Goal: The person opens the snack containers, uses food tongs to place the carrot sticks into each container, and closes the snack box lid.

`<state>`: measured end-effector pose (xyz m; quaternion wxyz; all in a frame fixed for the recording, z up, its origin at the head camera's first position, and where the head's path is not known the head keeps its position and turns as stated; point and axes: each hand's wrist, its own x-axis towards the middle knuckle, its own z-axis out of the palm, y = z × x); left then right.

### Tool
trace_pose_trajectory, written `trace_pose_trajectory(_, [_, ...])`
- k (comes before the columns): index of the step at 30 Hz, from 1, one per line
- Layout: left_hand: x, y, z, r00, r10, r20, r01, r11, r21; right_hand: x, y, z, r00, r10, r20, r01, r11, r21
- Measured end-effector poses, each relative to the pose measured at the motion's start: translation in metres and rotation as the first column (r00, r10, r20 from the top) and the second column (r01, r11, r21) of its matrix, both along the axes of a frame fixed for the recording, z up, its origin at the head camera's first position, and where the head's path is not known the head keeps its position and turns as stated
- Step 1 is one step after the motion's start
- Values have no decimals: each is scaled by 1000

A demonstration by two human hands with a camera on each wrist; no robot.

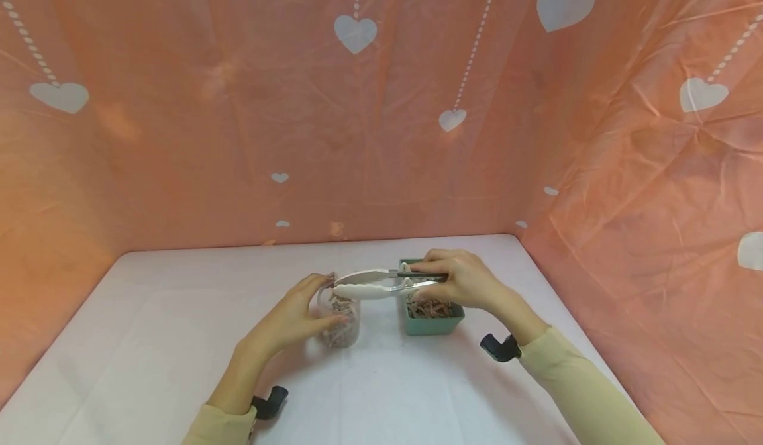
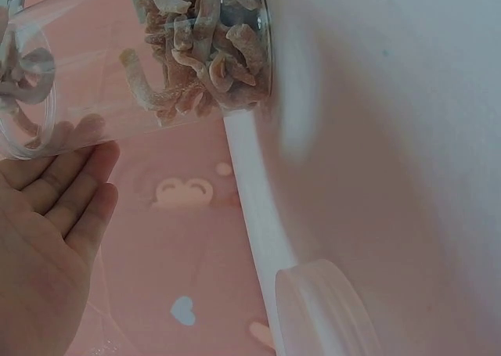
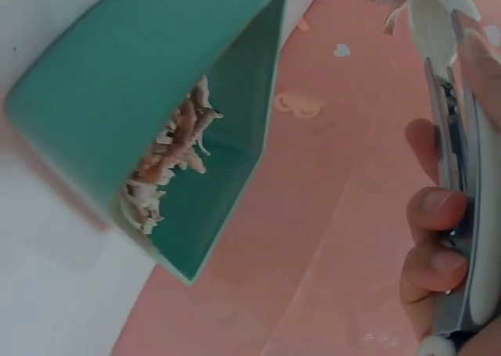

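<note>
Left hand (image 1: pixel 298 316) now, its grip wrapped round the clear jar (image 1: pixel 344 334), thumb on the near side; the jar stands left of the green tub (image 1: pixel 432 327), and whether its base touches the white worktop (image 1: pixel 381 398) is hard to make out! Brown strips (image 2: pixel 205 51) bunch inside, the jar cut off by the left wrist view's top edge. Across to the right hand (image 1: pixel 461 278): that grip has the tongs (image 1: pixel 363 292), fingers curled about the handles and hiding part of them, white tips slightly parted at the jar's mouth. Pinching a strip? Can't tell! Below, the hand masks part of the tub and its brown shreds (image 1: pixel 430 309). Low in the left wrist view, a pale round piece (image 2: pixel 322 305), cropped, too partial to name
</note>
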<state>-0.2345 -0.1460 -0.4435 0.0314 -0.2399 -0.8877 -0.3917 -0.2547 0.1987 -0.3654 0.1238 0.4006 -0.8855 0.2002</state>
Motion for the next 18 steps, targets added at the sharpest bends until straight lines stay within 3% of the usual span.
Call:
trace_pose_trajectory(11, [-1, 0, 0, 1000, 2, -14, -2, 1000, -6, -1, -13, 23, 999, -10, -52, 20, 982, 186])
trace_pose_trajectory(18, [-2, 1, -1, 1000, -4, -27, 4, 1000, -6, 1, -17, 29, 998, -34, -59, 47, 971, 236])
